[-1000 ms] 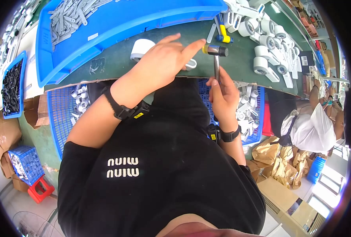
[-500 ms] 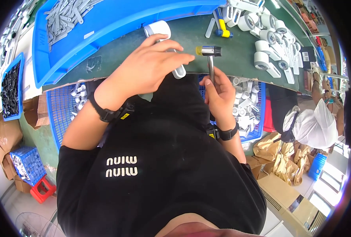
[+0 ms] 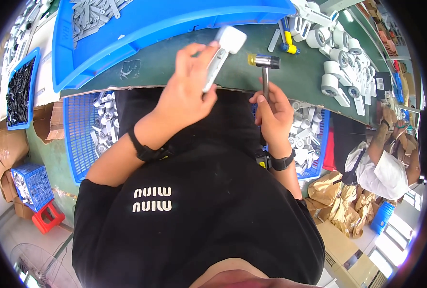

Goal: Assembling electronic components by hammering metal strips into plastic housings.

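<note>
My left hand (image 3: 184, 93) is closed around the arm of a white plastic part (image 3: 232, 39), which has a thick rounded head and a long slotted arm. The part tilts over the bench's front edge, its head pointing away from me. In my right hand (image 3: 276, 115) is a small mallet (image 3: 265, 61), gripped by its metal handle. The mallet's head has one yellow face and one black face, and stays upright to the right of the part, apart from it. Similar white parts (image 3: 331, 84) are heaped at the bench's right.
A large blue tray (image 3: 175, 36) with grey strips spans the back left. Beside the heap lie a yellow-and-blue tool (image 3: 288, 47) and a grey strip (image 3: 274, 40). Blue baskets (image 3: 76, 139) of white parts sit below the bench edge. Another person (image 3: 381, 168) works at right.
My left hand has gone from lying over the white part to gripping its arm, and the part has turned, its head now leaning right. The mallet stays raised in my right hand. The whole view has shifted slightly.
</note>
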### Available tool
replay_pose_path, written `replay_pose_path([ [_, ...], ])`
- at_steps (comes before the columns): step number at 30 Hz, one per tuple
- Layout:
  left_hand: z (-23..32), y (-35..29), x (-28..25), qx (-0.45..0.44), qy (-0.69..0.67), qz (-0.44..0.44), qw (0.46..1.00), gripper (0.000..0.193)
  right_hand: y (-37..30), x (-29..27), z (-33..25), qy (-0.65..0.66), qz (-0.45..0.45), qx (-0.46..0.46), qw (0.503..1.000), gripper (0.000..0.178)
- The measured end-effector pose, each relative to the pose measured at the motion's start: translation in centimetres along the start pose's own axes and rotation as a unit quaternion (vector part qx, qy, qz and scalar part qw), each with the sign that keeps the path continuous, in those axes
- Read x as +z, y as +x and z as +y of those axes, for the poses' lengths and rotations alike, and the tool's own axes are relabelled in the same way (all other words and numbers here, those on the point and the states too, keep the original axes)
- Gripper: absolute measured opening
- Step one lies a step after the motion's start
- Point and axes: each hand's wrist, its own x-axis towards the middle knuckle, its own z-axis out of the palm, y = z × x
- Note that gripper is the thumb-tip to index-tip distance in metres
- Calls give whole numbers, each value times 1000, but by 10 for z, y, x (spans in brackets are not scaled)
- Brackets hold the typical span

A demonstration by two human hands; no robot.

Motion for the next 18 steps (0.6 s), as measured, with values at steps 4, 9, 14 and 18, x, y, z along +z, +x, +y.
replay_pose_path([
  [4,-24,-7,-5,-70,-142,33,987,86,0,2,6,-2,-26,-11,1000,38],
  [9,-31,0,1,-104,-208,39,972,82,2,11,-8,-32,-68,-77,994,47],
  [14,-30,-4,2,-111,-187,12,976,77,14,18,-40,-176,-97,-229,952,55],
  [18,-28,-1,2,-84,-154,26,984,71,15,24,-58,-183,-112,-263,941,53],
])
